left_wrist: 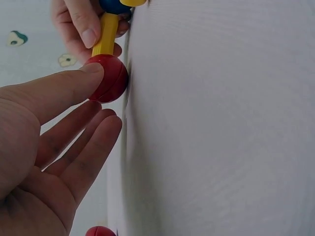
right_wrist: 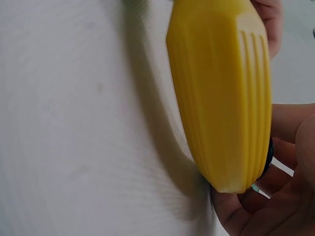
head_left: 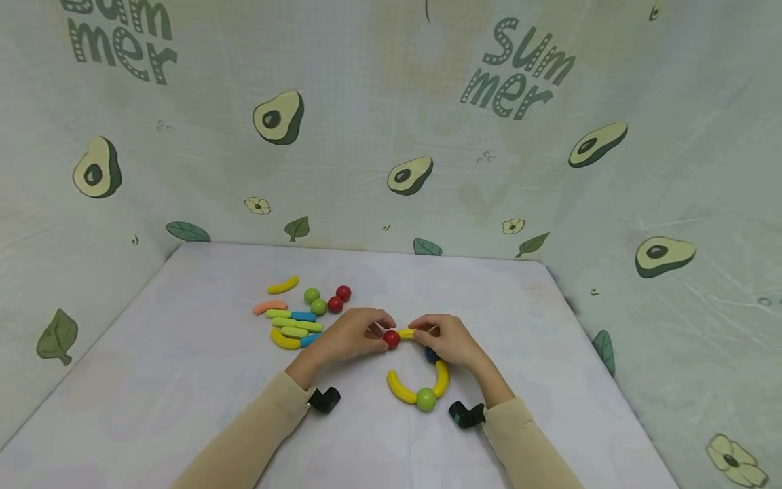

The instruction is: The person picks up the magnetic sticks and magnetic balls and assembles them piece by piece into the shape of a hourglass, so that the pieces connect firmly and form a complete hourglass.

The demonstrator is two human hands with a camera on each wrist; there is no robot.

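My left hand (head_left: 353, 334) pinches a red ball (head_left: 392, 339) between thumb and fingers. A short yellow stick (head_left: 406, 333) meets that ball, and my right hand (head_left: 451, 338) pinches the stick. In the left wrist view the red ball (left_wrist: 116, 81) sits at the stick's (left_wrist: 105, 39) end. Partly hidden under the right hand, a dark blue ball (head_left: 431, 354) continues the chain. From it run a curved yellow stick (head_left: 442, 379), a green ball (head_left: 426, 399) and another curved yellow stick (head_left: 400, 388), whose far end is free. A yellow stick (right_wrist: 219, 98) looms large in the right wrist view.
Left of the hands lie several loose pieces on the white table (head_left: 201, 380): green sticks (head_left: 293, 323), blue sticks (head_left: 303, 316), an orange stick (head_left: 269, 307), yellow curved sticks (head_left: 283, 285), green balls (head_left: 318, 307) and red balls (head_left: 335, 304). A patterned cloth (head_left: 342, 176) hangs behind.
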